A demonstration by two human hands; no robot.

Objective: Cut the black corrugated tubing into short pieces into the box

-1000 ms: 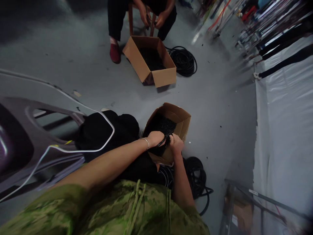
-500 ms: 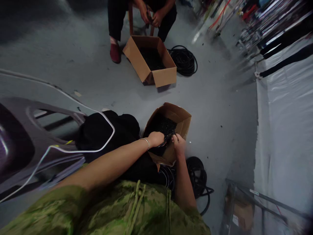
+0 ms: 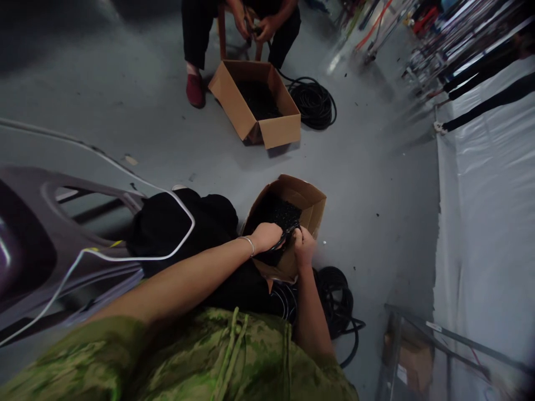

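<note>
My left hand (image 3: 267,236), with a bracelet at the wrist, is closed around a dark tool with slim curved handles; its exact kind is hard to make out. Close by on the right, my right hand (image 3: 305,243) pinches a thin black cable (image 3: 298,228) near the tool's far end. Both hands are over an open cardboard box (image 3: 316,207). Many small black pieces (image 3: 278,214) lie inside it. A coil of black cable (image 3: 334,287) rests on the floor beside my right forearm.
Across from me a seated person's hands (image 3: 256,27) work over a second cardboard box (image 3: 281,132), with another black cable coil (image 3: 314,103) beside it. A white cord (image 3: 137,258) crosses my left side near a grey plastic chair (image 3: 33,184). A metal frame (image 3: 438,340) stands at lower right.
My hands stay nearly in place over the box, with only small finger shifts. The other person's hands have moved slightly apart, and a cable now shows running down from them to their coil.
</note>
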